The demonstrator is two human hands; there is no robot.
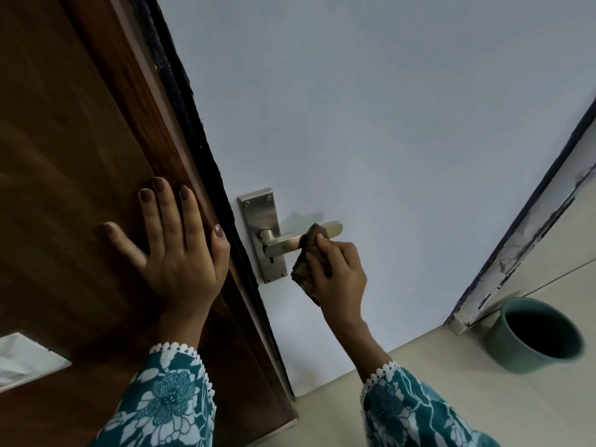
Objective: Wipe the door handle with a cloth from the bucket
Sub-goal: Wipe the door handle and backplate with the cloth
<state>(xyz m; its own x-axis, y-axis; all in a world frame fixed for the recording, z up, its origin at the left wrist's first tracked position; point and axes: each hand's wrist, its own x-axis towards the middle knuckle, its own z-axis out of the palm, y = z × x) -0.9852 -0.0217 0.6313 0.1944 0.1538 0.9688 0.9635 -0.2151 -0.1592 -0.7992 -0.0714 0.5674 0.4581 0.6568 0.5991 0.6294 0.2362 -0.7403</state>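
My right hand [338,272] has its fingers [322,250] clamped on the cloth [309,250], pressing it against the handle [290,241] of the pale door [387,140]. My left hand [174,250] lies flat, fingers spread, on the wood panel [64,156] left of the handle. The bucket [532,337] sits on the floor [548,414], well right of my right fingers.

I can read no text, label, brand or number anywhere before me.
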